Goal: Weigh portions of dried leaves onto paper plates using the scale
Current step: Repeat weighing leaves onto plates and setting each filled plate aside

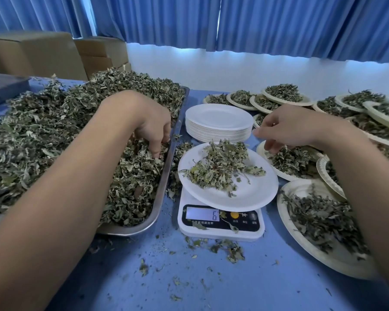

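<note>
A white kitchen scale (220,223) stands on the blue table, its display reading 6. On it rests a white paper plate (252,194) with a small heap of dried leaves (220,167). My left hand (153,126) reaches into the big heap of dried leaves (54,131) in the metal tray (160,198), fingers curled down into the leaves. My right hand (285,129) hovers just right of the scale's plate, above a filled plate (285,160), fingers loosely apart and holding nothing that I can see.
A stack of empty white plates (218,122) stands behind the scale. Several leaf-filled plates (323,225) crowd the right side and back right. Loose leaf crumbs (229,248) lie in front of the scale. Cardboard boxes (36,52) stand at back left, blue curtains behind.
</note>
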Demonstrator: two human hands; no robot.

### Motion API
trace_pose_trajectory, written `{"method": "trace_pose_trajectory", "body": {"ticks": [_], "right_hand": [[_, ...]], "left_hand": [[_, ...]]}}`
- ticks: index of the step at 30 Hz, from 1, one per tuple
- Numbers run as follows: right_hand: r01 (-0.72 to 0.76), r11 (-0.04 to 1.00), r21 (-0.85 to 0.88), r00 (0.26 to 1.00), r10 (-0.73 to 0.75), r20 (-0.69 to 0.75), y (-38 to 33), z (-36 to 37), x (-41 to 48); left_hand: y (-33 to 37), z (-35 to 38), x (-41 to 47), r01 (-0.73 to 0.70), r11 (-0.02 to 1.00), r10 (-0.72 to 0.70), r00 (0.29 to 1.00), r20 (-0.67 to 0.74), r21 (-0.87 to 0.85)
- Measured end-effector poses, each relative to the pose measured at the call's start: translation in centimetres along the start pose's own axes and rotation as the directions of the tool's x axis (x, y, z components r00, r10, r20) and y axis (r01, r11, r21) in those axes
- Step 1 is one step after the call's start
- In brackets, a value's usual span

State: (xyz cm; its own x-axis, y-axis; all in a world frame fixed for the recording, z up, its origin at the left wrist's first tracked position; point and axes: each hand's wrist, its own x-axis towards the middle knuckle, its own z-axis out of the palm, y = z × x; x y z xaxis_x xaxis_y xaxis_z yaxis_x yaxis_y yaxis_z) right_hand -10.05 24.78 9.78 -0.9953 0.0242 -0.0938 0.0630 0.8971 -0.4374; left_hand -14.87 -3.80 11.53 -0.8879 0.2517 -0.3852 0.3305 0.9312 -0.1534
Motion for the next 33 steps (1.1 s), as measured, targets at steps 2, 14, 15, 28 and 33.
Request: {"method": "trace_pose_trajectory", "body": {"ticks": [2,14,15,28,33], "right_hand": [[0.004,1.0,0.001,1.0,-0.004,-0.001,0.1,0.0,0.0],[0.0,1.0,0.016,1.0,0.0,-0.013,0.6,-0.5,0.0],[0.001,1.0,0.015,1.0,-0.001,-0.014,0.6,-0.5,-0.1],[0.007,1.0,0.031,1.0,-0.006,-0.024,0.5,-0.9,-0.4],[0.009,0.999,0.036,1.0,-0.009,-0.024,0.5,-1.0,-0.4]], "left_hand": [[0.0,-0.1,-0.1,0.0,1.0,0.0,1.0,-0.011,-0.013],[-0.5,-1.2,-0.8,-0.067,0.99,0.034,0.968,-0.249,-0.122],[-0.5,-1.3,-0.7,-0.068,0.988,0.027,0.959,-0.283,-0.138],[-0.8,-1.5,-1.3,-0.06,0.974,-0.032,0.917,-0.398,-0.217],[-0.3,-2.0,-2.1,-0.293,0.85,0.023,0.851,-0.525,-0.438]]}}
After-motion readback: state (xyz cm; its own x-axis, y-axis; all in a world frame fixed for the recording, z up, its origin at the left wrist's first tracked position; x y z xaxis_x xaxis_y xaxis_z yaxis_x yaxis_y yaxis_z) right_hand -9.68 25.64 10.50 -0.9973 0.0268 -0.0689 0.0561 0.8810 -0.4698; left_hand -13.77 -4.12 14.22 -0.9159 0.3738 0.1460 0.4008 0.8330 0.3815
